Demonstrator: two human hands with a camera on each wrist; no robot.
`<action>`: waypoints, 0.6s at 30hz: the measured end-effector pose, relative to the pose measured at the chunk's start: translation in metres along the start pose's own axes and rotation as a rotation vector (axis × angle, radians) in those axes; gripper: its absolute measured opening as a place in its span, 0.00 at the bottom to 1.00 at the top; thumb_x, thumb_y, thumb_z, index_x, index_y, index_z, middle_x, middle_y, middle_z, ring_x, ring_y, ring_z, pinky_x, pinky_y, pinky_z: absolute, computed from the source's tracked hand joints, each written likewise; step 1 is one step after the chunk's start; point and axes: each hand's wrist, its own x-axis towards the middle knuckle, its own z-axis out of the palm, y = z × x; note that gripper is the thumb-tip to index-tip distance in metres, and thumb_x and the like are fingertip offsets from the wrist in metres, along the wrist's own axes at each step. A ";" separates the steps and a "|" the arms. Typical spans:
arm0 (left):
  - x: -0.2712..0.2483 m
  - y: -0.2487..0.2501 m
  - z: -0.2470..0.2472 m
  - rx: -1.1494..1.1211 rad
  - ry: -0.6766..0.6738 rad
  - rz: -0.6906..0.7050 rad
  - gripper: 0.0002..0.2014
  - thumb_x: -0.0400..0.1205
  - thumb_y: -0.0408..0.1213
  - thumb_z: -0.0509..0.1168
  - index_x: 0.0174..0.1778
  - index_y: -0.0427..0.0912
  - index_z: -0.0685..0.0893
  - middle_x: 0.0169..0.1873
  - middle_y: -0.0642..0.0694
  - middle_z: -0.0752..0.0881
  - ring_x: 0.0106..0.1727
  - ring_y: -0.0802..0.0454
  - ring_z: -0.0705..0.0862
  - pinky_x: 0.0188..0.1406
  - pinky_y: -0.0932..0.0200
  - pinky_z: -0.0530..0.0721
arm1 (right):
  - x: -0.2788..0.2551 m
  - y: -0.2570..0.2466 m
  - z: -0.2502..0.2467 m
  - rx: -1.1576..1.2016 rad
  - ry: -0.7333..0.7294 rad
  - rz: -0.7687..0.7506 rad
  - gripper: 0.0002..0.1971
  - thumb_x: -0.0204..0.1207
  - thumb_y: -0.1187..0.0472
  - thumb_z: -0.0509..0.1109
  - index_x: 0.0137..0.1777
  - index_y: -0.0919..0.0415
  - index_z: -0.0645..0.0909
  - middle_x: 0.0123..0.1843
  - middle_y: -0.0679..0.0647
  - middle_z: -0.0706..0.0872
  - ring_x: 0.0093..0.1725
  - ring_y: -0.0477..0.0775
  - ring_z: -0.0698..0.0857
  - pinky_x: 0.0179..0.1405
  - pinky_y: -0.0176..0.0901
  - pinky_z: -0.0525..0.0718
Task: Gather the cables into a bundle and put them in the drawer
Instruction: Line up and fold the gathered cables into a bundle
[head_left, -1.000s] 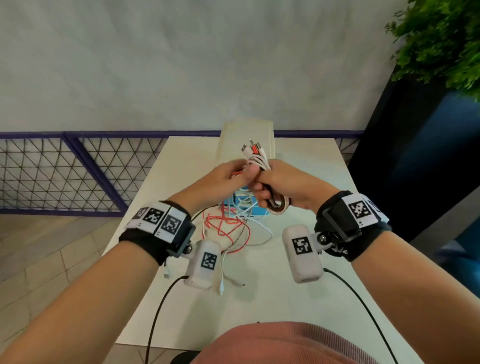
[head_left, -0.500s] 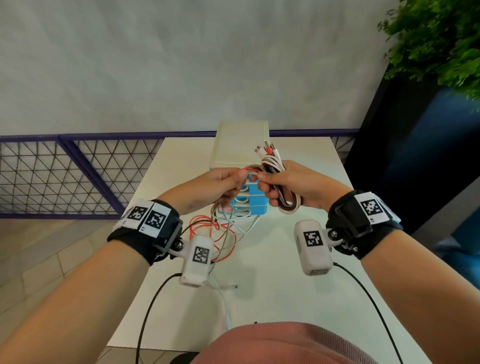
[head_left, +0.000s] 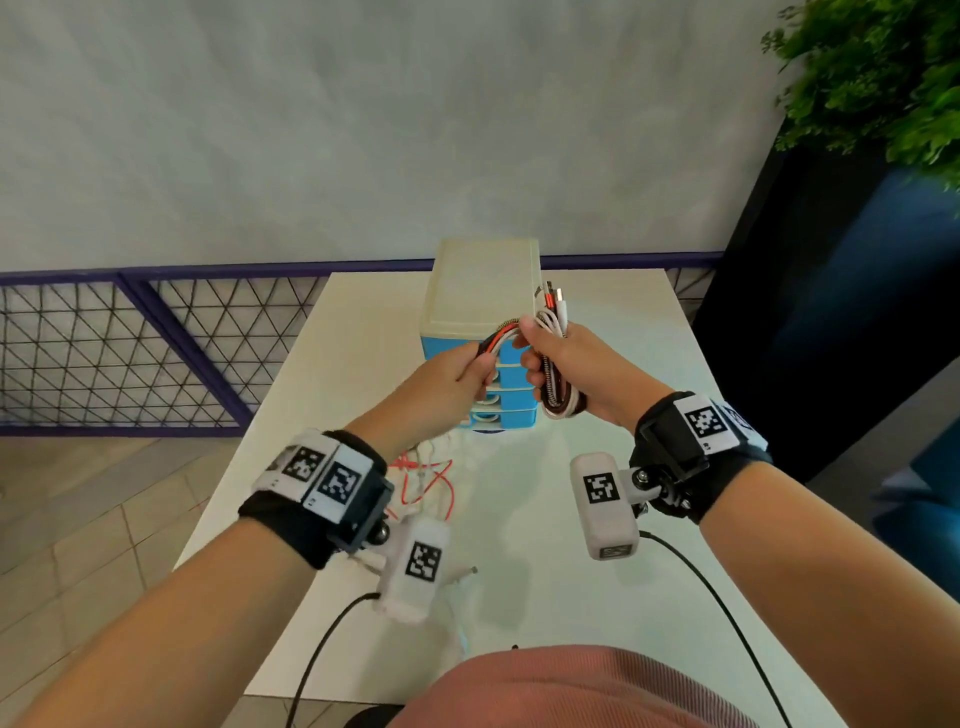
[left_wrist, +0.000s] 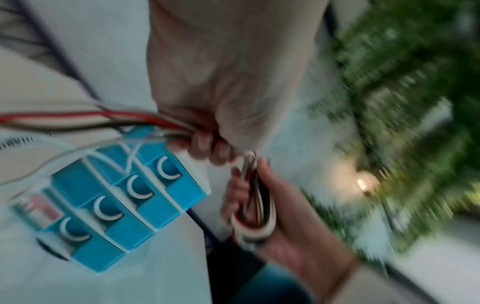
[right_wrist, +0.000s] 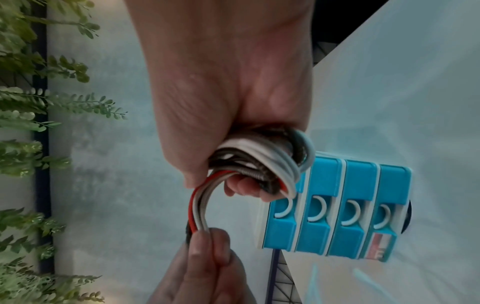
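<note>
Arms: bare to the elbow; no sleeves
Left wrist band (head_left: 317, 491): black strap; white plate with two black square-pattern tags
Right wrist band (head_left: 698, 441): black strap; white plate with tags
Wrist cameras: white rounded boxes, left camera (head_left: 413, 569), right camera (head_left: 605, 506); one tag each; black ball joints; thin black cable trailing near
Clothing: ribbed dusty-pink garment (head_left: 566, 691) at near edge

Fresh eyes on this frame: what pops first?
The coiled cable bundle, gripped in the right hand in mid-air in front of the blue drawer unit at the table's far end. The left hand pinches the strands feeding it, with loose red and white cables trailing on the table below.
</note>
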 end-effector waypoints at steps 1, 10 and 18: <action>-0.002 0.002 0.004 0.135 0.084 0.038 0.12 0.89 0.45 0.49 0.43 0.45 0.73 0.30 0.55 0.75 0.33 0.55 0.75 0.31 0.59 0.70 | -0.001 -0.002 0.002 0.025 -0.004 0.008 0.17 0.83 0.44 0.62 0.48 0.60 0.78 0.30 0.49 0.76 0.29 0.48 0.76 0.32 0.42 0.80; -0.013 0.023 0.038 0.613 0.349 0.135 0.05 0.87 0.40 0.51 0.49 0.44 0.68 0.31 0.50 0.75 0.31 0.43 0.75 0.29 0.53 0.69 | 0.002 0.006 0.016 0.260 -0.089 0.213 0.51 0.68 0.20 0.52 0.72 0.64 0.77 0.63 0.65 0.86 0.60 0.61 0.87 0.63 0.53 0.83; -0.008 0.041 0.049 0.702 0.314 0.096 0.14 0.86 0.35 0.54 0.67 0.36 0.68 0.43 0.42 0.84 0.41 0.41 0.87 0.31 0.52 0.74 | -0.010 0.005 0.022 0.313 -0.117 0.172 0.30 0.64 0.29 0.68 0.50 0.57 0.84 0.47 0.56 0.89 0.48 0.54 0.88 0.60 0.52 0.82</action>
